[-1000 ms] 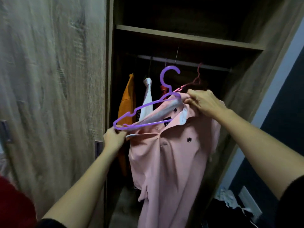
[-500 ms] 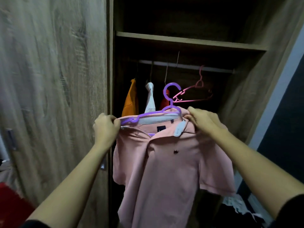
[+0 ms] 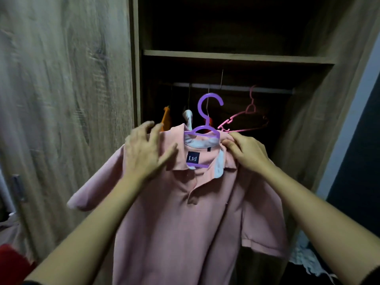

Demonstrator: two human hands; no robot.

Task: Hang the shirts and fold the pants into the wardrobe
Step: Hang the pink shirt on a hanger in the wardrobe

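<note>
Darkness fills the open wardrobe (image 3: 226, 58) behind the shelf, so the garments on the rail (image 3: 232, 88) are hard to read: an orange garment (image 3: 166, 118), a white garment (image 3: 188, 118) and something red just behind the purple hanger (image 3: 207, 112) show only as slivers. A pink hanger (image 3: 244, 118) hangs empty on the rail, its far arm fading into shadow. The bottom hem of the pink polo shirt (image 3: 185, 223) runs out of the picture, and most of the purple hanger is buried inside the shirt; only the hook, the neck arch and a short bar below the dark collar label show. The hook stands below the rail, not on it.

The shirt is held up in front of the opening, front facing the camera. The left hand (image 3: 144, 153) lies on the shirt's shoulder beside the collar with fingers spread and blurred, gripping nothing clearly. The right hand (image 3: 246, 153) pinches the collar edge at the hanger's other shoulder, fingers curled shut on the cloth.
</note>
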